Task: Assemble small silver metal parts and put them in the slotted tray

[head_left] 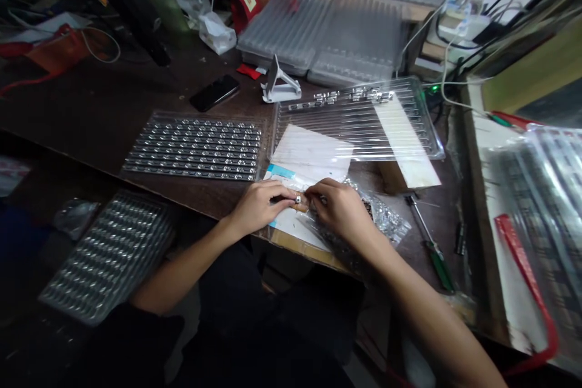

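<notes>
My left hand (261, 205) pinches a small silver connector (297, 199) between thumb and fingertips, above a brown block (300, 206) on the white board. Just to the right, my right hand (339, 206) has its fingers pressed together close to the connector. Whatever those fingertips hold is too small to make out. A clear plastic bag (391, 221) of small metal parts lies beside and partly under my right hand. Behind the hands, a ribbed clear tray (327, 133) bears a few similar connectors (305, 105) along its far side.
A filled tray of connectors (195, 145) lies left, with stacked trays (109, 254) lower down. A phone (214, 93), a white stand (279, 85) and stacked clear trays (282, 30) are farther back. A green-handled screwdriver (439, 264) and a red-handled tool (527, 279) lie right.
</notes>
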Motion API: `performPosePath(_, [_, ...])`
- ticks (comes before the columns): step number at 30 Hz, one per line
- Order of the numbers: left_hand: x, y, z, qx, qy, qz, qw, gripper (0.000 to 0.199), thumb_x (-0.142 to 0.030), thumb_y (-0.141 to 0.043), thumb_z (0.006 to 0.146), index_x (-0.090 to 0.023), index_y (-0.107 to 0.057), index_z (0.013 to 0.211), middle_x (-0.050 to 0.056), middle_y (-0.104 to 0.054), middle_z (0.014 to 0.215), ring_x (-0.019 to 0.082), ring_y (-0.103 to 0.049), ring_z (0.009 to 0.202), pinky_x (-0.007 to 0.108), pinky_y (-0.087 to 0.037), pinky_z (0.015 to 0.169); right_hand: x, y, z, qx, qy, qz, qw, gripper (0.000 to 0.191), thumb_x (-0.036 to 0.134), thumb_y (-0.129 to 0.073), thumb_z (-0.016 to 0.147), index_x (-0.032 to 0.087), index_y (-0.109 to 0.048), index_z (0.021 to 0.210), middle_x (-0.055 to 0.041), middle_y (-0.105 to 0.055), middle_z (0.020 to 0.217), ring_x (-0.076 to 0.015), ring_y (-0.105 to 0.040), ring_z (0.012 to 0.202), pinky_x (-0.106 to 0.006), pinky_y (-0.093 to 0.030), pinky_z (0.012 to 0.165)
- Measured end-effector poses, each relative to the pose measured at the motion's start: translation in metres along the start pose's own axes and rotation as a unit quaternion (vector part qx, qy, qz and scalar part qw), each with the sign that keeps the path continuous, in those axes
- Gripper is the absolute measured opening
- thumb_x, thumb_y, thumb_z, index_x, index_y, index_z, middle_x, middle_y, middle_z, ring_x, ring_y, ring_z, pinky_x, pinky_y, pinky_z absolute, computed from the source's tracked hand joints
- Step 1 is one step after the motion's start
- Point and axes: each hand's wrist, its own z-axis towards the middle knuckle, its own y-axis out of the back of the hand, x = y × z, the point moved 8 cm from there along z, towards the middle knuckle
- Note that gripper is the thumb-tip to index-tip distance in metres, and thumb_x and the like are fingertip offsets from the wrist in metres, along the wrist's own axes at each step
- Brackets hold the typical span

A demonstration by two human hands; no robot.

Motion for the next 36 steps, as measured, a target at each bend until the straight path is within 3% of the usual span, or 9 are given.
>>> performPosePath(2, [0.003, 0.005, -0.001, -0.019, 0.023, -0.016, 0.999, 0.004, -0.025, -0.071, 0.089, -0.022, -0.075, 0.088, 0.003, -0.077, 0.09, 0.019, -0.072, 0.084, 0.031, -0.056, 0.078, 0.003, -0.003, 0.002, 0.008, 0.007, -0.004, 1.0, 0.026, 0.011, -0.054, 0.092, 0.016, -0.075, 0.105, -0.0104, -0.074, 0.104, -0.0212, -0.069, 0.092, -0.031, -0.054, 0.083])
performPosePath(4, [0.006, 0.016, -0.005, -0.074, 0.048, -0.016, 0.996, 0.007, -0.026, -0.069, 0.09, -0.021, -0.073, 0.09, 0.004, -0.077, 0.092, 0.019, -0.072, 0.085, 0.031, -0.056, 0.079, 0.008, -0.006, 0.003, 0.011, 0.033, 0.012, 0.999, 0.026, 0.009, -0.053, 0.091, 0.015, -0.074, 0.105, -0.01, -0.073, 0.103, -0.0199, -0.069, 0.092, -0.03, -0.054, 0.084])
performPosePath(6, [0.007, 0.023, -0.011, -0.096, 0.061, 0.025, 0.993, 0.008, -0.026, -0.065, 0.093, -0.022, -0.072, 0.092, 0.004, -0.076, 0.093, 0.02, -0.07, 0.088, 0.032, -0.055, 0.082, 0.016, -0.009, 0.003, 0.018, 0.078, 0.015, 0.997, 0.025, 0.009, -0.053, 0.093, 0.013, -0.073, 0.107, -0.01, -0.072, 0.102, -0.0183, -0.068, 0.091, -0.028, -0.053, 0.083])
performPosePath(10, [0.007, 0.013, -0.02, -0.019, 0.055, 0.144, 0.988, 0.01, -0.026, -0.064, 0.093, -0.024, -0.069, 0.101, 0.004, -0.075, 0.103, 0.024, -0.067, 0.098, 0.037, -0.05, 0.09, 0.032, -0.017, -0.003, 0.031, 0.133, -0.086, 0.987, 0.024, 0.017, -0.05, 0.1, 0.01, -0.072, 0.107, -0.0132, -0.07, 0.098, -0.0223, -0.065, 0.09, -0.033, -0.052, 0.083])
performPosePath(14, [0.009, 0.012, -0.022, -0.019, 0.06, 0.159, 0.985, 0.01, -0.026, -0.066, 0.092, -0.023, -0.068, 0.101, 0.003, -0.074, 0.101, 0.023, -0.066, 0.095, 0.035, -0.049, 0.086, 0.039, -0.021, -0.006, 0.051, 0.124, -0.153, 0.979, 0.026, 0.02, -0.047, 0.103, 0.012, -0.07, 0.114, -0.013, -0.069, 0.101, -0.0231, -0.063, 0.091, -0.035, -0.049, 0.083])
performPosePath(17, [0.005, 0.014, -0.017, -0.053, 0.065, 0.14, 0.987, 0.007, -0.023, -0.067, 0.091, -0.022, -0.068, 0.098, 0.002, -0.074, 0.095, 0.021, -0.066, 0.087, 0.034, -0.049, 0.081, 0.035, -0.013, -0.007, 0.064, 0.109, -0.137, 0.982, 0.026, 0.021, -0.049, 0.103, 0.016, -0.068, 0.12, -0.0095, -0.07, 0.102, -0.0213, -0.064, 0.092, -0.032, -0.048, 0.081])
performPosePath(21, [-0.014, 0.01, -0.005, -0.092, 0.039, 0.09, 0.991, 0.004, -0.023, -0.068, 0.09, -0.022, -0.067, 0.094, 0.002, -0.073, 0.091, 0.02, -0.066, 0.084, 0.033, -0.05, 0.08, 0.013, 0.007, -0.011, 0.069, 0.051, -0.128, 0.988, 0.018, 0.026, -0.058, 0.097, 0.019, -0.073, 0.106, -0.0081, -0.071, 0.1, -0.0228, -0.066, 0.091, -0.031, -0.047, 0.074])
performPosePath(26, [-0.026, -0.01, 0.006, -0.066, 0.03, 0.064, 0.995, 0.003, -0.023, -0.07, 0.089, -0.021, -0.068, 0.09, 0.004, -0.073, 0.087, 0.021, -0.064, 0.085, 0.034, -0.051, 0.077, 0.0, 0.006, -0.018, 0.129, 0.019, -0.137, 0.982, 0.018, 0.021, -0.057, 0.096, 0.019, -0.074, 0.095, -0.0094, -0.073, 0.099, -0.024, -0.069, 0.087, -0.031, -0.046, 0.069])
performPosePath(36, [-0.013, -0.021, 0.003, -0.039, 0.045, 0.081, 0.995, 0.004, -0.02, -0.071, 0.087, -0.022, -0.068, 0.088, 0.004, -0.074, 0.09, 0.021, -0.064, 0.09, 0.035, -0.051, 0.08, 0.004, 0.011, -0.018, 0.098, 0.031, -0.129, 0.986, 0.016, 0.025, -0.057, 0.095, 0.019, -0.072, 0.097, -0.0107, -0.072, 0.1, -0.0226, -0.067, 0.086, -0.03, -0.047, 0.073])
